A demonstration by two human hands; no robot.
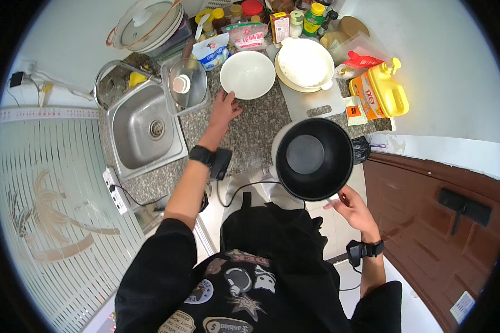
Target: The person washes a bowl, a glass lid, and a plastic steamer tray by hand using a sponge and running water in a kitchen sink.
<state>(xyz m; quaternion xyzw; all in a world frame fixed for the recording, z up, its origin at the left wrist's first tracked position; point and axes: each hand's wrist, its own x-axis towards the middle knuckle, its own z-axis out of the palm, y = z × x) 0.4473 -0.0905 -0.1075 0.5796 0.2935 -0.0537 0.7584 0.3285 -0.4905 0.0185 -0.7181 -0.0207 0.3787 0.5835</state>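
Observation:
Tilted toward me, a deep pot (329,160) with a black inside and a pale outside hangs at the front edge of the counter. My right hand (352,208) grips it at its near side, where the handle is mostly hidden. Nothing shows inside the pot. A white bowl (247,75) stands on the granite counter. My left hand (225,113) is at the bowl's near left rim, fingers apart, fingertips at or just touching the rim. To the bowl's right, a white two-handled dish (306,62) sits on a cutting board (312,104).
A steel sink (143,125) lies left, beside a clear plastic container (187,89). A yellow pump jug (379,91) and a small packet (355,111) stand right. Seasoning jars and bags (248,35) line the back. A cable (250,185) crosses below the counter edge.

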